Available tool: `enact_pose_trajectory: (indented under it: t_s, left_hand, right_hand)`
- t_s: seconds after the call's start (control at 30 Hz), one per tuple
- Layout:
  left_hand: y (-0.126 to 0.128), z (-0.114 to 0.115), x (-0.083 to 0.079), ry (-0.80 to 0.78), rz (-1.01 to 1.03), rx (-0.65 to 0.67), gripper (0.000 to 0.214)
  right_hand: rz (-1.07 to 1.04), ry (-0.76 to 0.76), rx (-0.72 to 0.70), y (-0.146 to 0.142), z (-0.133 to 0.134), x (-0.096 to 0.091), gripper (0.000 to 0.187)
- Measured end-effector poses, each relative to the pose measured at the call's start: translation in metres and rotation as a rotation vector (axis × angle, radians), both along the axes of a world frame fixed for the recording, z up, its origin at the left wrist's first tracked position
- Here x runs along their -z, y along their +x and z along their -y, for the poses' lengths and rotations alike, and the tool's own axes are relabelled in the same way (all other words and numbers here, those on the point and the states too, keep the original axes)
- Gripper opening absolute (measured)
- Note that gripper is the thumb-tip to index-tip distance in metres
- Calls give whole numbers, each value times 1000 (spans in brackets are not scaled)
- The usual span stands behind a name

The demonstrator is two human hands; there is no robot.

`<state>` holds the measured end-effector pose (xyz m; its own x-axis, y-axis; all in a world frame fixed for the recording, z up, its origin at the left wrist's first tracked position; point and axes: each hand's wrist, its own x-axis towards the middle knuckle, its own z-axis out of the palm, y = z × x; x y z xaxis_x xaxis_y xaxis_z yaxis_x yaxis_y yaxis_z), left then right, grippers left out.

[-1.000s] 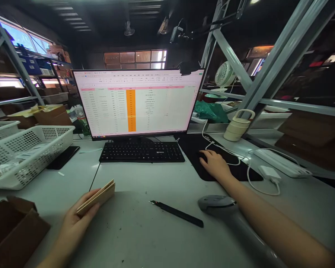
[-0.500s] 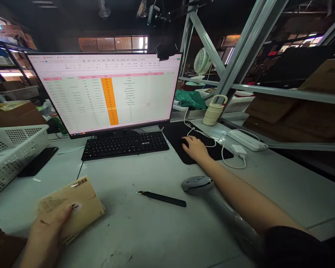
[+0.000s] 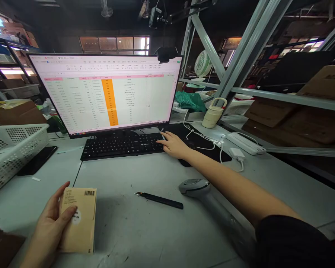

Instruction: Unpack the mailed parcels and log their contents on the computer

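My left hand (image 3: 54, 219) grips a small stack of tan paper envelopes (image 3: 82, 223), its thumb pressed on the round white sticker of the top one. A barcode is printed near their upper edge. My right hand (image 3: 175, 145) reaches over the right end of the black keyboard (image 3: 123, 146), fingers stretched out onto the number keys. Behind the keyboard stands a monitor (image 3: 83, 96) with a spreadsheet that has an orange column. On the desk between my arms lie a black utility knife (image 3: 159, 200) and a grey barcode scanner (image 3: 201, 191).
A white plastic basket (image 3: 22, 149) and a dark flat device (image 3: 37, 160) sit at the left. To the right are a black mouse pad (image 3: 198, 141), a white power strip (image 3: 245, 143), a charger with cables, and a cream bottle (image 3: 212, 113). Metal shelving (image 3: 290, 98) holds cardboard boxes.
My right hand has moved left from the mouse pad to the keyboard's right end. The envelopes in my left hand have turned from slanted to nearly upright.
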<state>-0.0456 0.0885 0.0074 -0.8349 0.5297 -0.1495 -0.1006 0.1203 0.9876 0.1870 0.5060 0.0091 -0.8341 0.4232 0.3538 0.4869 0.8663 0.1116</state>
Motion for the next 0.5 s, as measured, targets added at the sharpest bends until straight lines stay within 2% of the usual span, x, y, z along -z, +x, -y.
enact_pose_trajectory:
  t_s: [0.13, 0.37, 0.43, 0.5]
  left_hand:
    - [-4, 3, 5, -16, -7, 15, 81]
    - [-7, 3, 9, 61, 2, 54, 78]
    - [-5, 3, 7, 88, 21, 53, 78]
    - [-1, 4, 1, 123, 58, 38, 80]
  right_hand:
    - [-10, -3, -64, -12, -2, -3, 44]
    - [-43, 23, -116, -2, 0, 4, 38]
    - [-73, 38, -110, 4, -1, 4, 38]
    - [-155, 63, -39, 16, -3, 6, 39]
